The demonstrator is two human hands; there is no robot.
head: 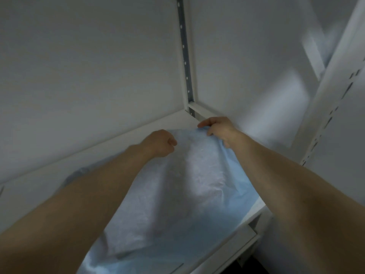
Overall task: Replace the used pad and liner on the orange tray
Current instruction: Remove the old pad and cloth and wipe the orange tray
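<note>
Spreading, seemingly, pad [187, 184] over shelf [102, 153]: left hand [160, 143], right hand [217, 129] pinch edge in curled fingers; next, likely flatten beyond fingertips.

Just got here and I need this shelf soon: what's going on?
A person reaches into a white shelf bay with both hands. The right hand pinches the far edge of a blue-and-white pad, and the left hand grips it alongside. The pad hangs rumpled toward the person, not laid flat.

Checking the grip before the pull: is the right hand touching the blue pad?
Touching. The head view shows the right hand with its fingers curled over the far edge of the blue pad, with no gap between them.
</note>
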